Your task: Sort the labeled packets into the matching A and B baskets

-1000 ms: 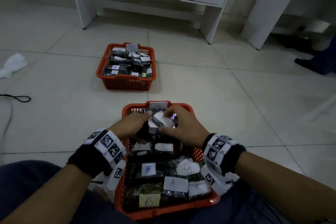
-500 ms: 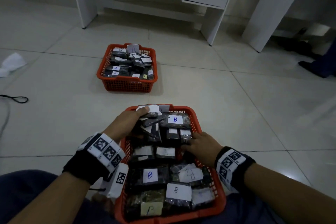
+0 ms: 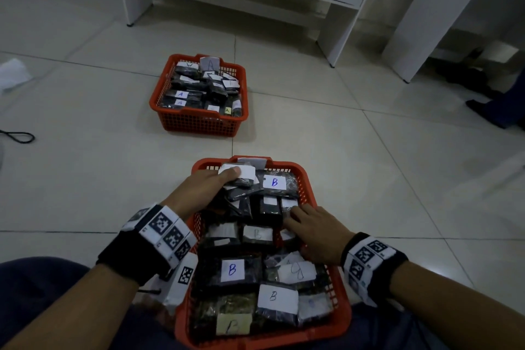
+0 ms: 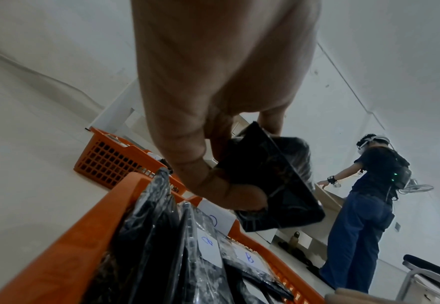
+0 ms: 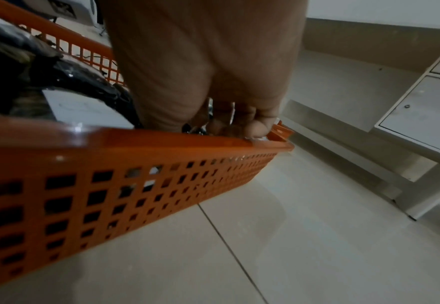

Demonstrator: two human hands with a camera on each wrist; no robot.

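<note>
left grip (image 3: 203, 187): we pinch a packet (image 4: 278, 181) under our thumb | right grip (image 3: 315, 231): fingers loosely spread on packets in B basket (image 3: 339, 304)

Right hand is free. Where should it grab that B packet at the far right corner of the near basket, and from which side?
Judging from the head view, pinch the B packet by its near edge, coming from above. It lies flat, label up, on top of the pile in the near basket, hard against the right wall, so a side approach looks blocked. The right hand rests just behind it; the left hand already holds another packet.
</note>
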